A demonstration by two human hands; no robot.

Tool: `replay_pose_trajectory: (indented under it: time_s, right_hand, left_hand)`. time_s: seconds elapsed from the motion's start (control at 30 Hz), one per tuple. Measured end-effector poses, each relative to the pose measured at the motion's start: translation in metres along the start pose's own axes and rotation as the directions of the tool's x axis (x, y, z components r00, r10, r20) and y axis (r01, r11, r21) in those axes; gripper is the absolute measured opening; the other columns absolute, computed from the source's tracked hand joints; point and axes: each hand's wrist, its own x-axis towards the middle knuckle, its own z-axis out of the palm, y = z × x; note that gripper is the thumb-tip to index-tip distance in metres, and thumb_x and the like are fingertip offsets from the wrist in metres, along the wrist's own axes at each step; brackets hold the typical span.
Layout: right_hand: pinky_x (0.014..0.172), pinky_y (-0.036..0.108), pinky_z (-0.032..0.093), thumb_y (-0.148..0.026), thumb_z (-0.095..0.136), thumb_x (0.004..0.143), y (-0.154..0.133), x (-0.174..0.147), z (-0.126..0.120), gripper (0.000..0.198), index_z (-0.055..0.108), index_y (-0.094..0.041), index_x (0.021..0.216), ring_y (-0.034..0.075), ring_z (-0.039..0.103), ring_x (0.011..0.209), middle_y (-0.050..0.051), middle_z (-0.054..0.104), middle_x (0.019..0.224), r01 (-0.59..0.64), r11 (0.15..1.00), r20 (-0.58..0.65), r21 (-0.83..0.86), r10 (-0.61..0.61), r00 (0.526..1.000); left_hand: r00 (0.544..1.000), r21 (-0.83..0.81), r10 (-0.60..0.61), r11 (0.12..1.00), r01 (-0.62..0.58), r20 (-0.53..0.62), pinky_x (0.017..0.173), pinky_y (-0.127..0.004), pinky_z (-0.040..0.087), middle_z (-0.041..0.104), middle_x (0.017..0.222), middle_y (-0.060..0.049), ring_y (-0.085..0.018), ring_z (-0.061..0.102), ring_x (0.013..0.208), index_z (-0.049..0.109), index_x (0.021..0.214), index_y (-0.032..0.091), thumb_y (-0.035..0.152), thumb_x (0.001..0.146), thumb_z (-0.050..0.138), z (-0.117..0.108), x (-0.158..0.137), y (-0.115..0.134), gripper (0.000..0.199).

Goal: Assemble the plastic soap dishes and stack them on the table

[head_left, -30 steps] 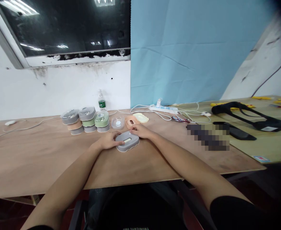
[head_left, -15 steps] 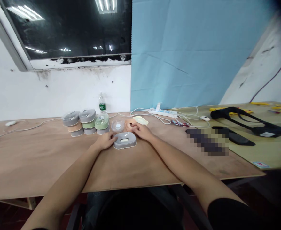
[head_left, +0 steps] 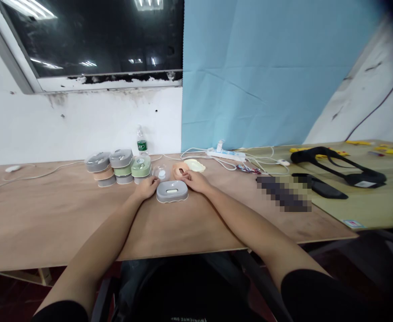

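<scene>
My left hand is at the near left edge of a clear plastic lid, its fingertips pinched together on the rim. My right hand grips the right side of an orange oval dish with a dark slot in it. Between my wrists, close to me, a grey oval dish with a pale slot rests on the table, touched by neither hand. Behind the orange dish lies a shallow pale yellow dish, partly hidden by it.
To the left stand stacked grey, orange and green lidded boxes, with a water bottle behind. A power strip with white cables runs along the wall. At right lie a black headset frame and a black flat piece.
My left hand has left the grey dish's left edge and moved to the clear lid. My right hand stays at the orange dish. The whole view has shifted slightly.
</scene>
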Motion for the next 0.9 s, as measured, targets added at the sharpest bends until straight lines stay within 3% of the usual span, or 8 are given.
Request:
replay_pose_trajectory:
  time_s: [0.13,0.27,0.63,0.9]
  right_hand:
    - [0.067,0.025,0.042,-0.042,0.056,0.086,0.002,0.000,0.001,0.029,0.061,-0.022,0.106,0.018,0.064,0.082,0.005,0.071,0.092,0.006,1.000,0.011,-0.004,-0.006,1.000]
    - [0.066,0.026,0.041,-0.042,0.056,0.087,0.002,0.001,0.002,0.027,0.061,-0.022,0.105,0.018,0.064,0.081,0.004,0.071,0.092,0.020,1.000,0.010,-0.009,-0.020,1.000]
    - [0.068,0.023,0.042,-0.042,0.054,0.089,0.001,0.000,0.001,0.029,0.060,-0.022,0.108,0.016,0.065,0.084,0.003,0.071,0.094,0.051,0.997,0.033,-0.060,-0.049,0.998]
    - [0.067,0.023,0.042,-0.043,0.054,0.088,-0.003,-0.002,-0.001,0.031,0.060,-0.020,0.109,0.016,0.064,0.080,0.004,0.071,0.091,0.039,0.998,0.047,-0.049,-0.037,0.998]
  left_hand:
    - [0.996,-0.006,-0.050,0.999,0.050,-0.069,0.068,-0.030,0.045,0.068,0.087,-0.005,-0.020,0.062,0.079,0.063,0.102,0.019,0.036,0.083,0.049,-0.001,-0.004,-0.007,0.029]
    - [0.988,-0.027,-0.072,0.997,0.069,-0.136,0.061,-0.027,0.040,0.067,0.079,-0.002,-0.018,0.061,0.073,0.060,0.097,0.021,0.046,0.078,0.059,-0.004,-0.009,-0.002,0.032]
    - [0.986,-0.035,-0.050,0.998,0.045,-0.157,0.056,-0.026,0.035,0.062,0.071,0.002,-0.016,0.058,0.068,0.055,0.089,0.022,0.051,0.075,0.062,-0.008,-0.013,0.006,0.034]
    - [0.970,-0.096,-0.038,0.995,0.015,-0.240,0.057,-0.026,0.036,0.058,0.069,0.002,-0.014,0.054,0.065,0.052,0.082,0.021,0.048,0.075,0.063,-0.008,-0.011,0.003,0.030]
